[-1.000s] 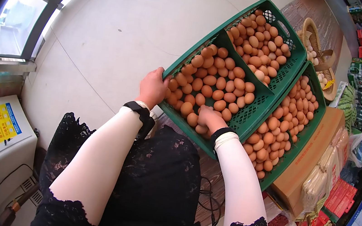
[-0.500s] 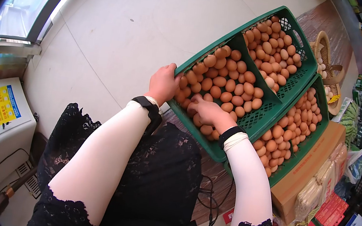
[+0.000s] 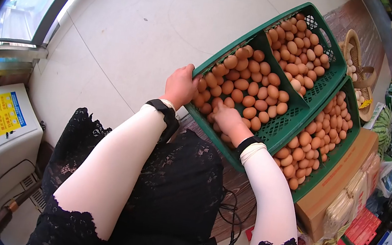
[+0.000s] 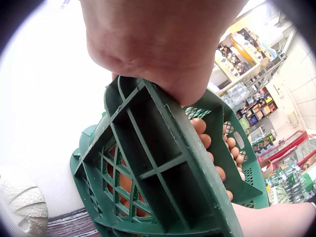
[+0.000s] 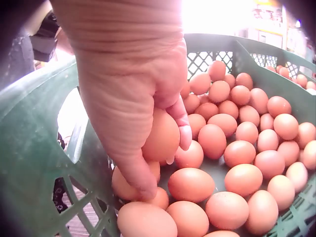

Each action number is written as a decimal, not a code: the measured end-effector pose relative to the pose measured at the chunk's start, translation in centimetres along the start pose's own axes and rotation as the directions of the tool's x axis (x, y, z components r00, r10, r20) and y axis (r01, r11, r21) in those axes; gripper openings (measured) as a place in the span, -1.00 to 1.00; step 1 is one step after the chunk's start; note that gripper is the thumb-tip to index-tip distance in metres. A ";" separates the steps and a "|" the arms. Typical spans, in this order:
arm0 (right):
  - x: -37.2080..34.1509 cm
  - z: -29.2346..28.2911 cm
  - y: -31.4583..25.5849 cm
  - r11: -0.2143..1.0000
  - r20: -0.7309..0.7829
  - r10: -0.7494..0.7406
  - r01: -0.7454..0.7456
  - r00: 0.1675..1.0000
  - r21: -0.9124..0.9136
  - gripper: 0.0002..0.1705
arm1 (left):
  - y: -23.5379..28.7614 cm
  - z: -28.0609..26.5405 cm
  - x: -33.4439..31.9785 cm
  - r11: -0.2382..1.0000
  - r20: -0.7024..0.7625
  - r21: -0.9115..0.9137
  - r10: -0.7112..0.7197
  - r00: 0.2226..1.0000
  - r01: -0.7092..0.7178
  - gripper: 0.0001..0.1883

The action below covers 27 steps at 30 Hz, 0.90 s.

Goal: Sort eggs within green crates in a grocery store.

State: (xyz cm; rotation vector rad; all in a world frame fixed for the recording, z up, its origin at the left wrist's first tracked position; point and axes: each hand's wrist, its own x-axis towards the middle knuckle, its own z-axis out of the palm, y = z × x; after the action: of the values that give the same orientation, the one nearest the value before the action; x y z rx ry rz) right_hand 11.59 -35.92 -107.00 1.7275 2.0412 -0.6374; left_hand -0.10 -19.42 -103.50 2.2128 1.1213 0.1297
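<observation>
I seem mid-pick: left hand point(image 3: 179, 87) grips the crate point(image 3: 283, 128), right hand point(image 5: 126, 94) holds an egg point(image 5: 163, 136) inside; next needs gentle lifting.

A brown wood-grained bench point(image 3: 350, 19), partly hidden, carries a green egg crate point(image 3: 282, 126), a second green crate point(image 3: 338, 151) just beside it, and a wicker basket point(image 3: 351, 39) near their far ends.

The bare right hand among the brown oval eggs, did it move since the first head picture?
Yes: in the head view, the bare right hand has shifted slightly away from the green plastic divider, toward the bare left hand.
</observation>
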 end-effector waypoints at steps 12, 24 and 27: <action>-25.0 -0.1 2.8 -0.363 0.304 0.822 0.031 0.483 0.931 -0.31 | -0.7 1.0 0.4 0.999 -0.003 0.048 0.006 1.000 -0.006 -0.66; -31.1 12.8 -4.1 -0.605 0.621 0.782 -0.184 0.044 0.775 -0.25 | -1.0 1.4 0.6 0.990 0.021 0.134 0.031 0.999 -0.033 -0.59; -31.4 12.1 -3.7 -0.325 0.383 0.923 -0.607 -0.036 0.725 -0.33 | -2.0 1.7 1.4 0.992 0.063 0.097 0.075 0.995 -0.081 -0.58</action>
State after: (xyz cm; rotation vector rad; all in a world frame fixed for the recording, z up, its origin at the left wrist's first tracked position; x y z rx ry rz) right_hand 13.18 -68.71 -98.89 3.3334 -0.3007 -0.6284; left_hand 0.00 -18.38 -106.24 2.3343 1.0299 0.0422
